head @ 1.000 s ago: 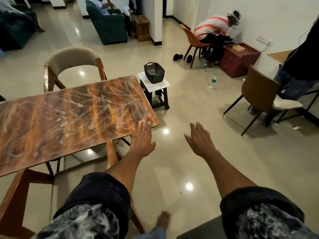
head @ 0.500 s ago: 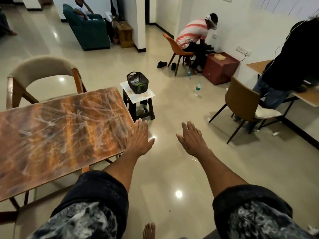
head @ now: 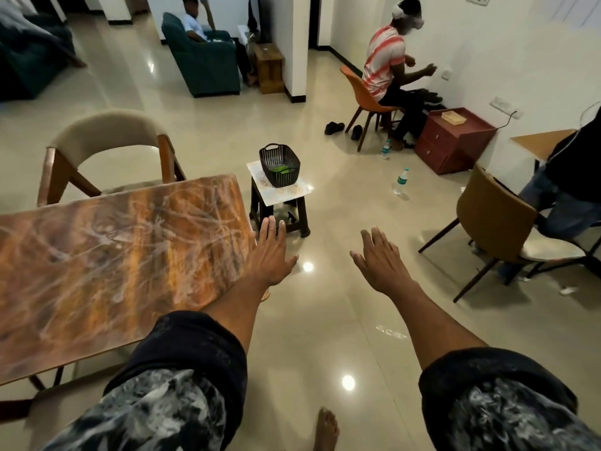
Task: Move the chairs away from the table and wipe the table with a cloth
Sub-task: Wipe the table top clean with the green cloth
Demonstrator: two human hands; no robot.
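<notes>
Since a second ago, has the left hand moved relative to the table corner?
Barely: the left hand still hovers flat by the table's near right corner, open, holding nothing.

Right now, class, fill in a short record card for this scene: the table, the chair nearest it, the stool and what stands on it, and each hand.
table: marbled orange-brown table, top bare, no cloth on it
chair: beige-backed chair at the table's far side
stool: small stool past the table's end, apart from it
on stool: black basket with something green inside
left hand: left hand flat, fingers straight, at the table's right end, holding nothing
right hand: right hand flat over the floor, holding nothing
</notes>
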